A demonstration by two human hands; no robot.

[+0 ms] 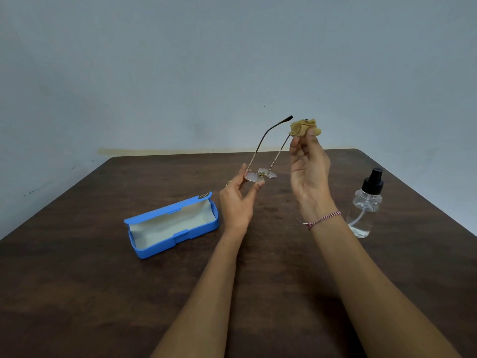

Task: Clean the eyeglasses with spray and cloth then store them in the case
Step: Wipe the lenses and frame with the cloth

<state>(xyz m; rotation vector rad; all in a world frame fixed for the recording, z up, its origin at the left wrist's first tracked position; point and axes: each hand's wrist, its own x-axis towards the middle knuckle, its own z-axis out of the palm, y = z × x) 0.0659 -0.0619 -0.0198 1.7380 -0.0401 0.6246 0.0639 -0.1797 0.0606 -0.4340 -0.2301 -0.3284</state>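
Nearest, on the dark wooden table [77, 293], the blue glasses case [170, 226] lies open with its lining up, at about eight o'clock from the eyeglasses. The clear spray bottle [364, 205] stands at four o'clock, just beside the right forearm, so a careless drop of that arm could tip it. Further off, the left hand [238, 202] pinches the rim of one lens between thumb and fingertips. It holds the eyeglasses [261, 174] above the table with the temples pointing away. Farthest, the right hand [309, 171] pinches the bunched tan cloth [304, 128] around one temple tip. Pulling there against so light a rim pinch could bend the thin arm, strain the hinge or twist the frame loose. The thumb may also smudge the lens.
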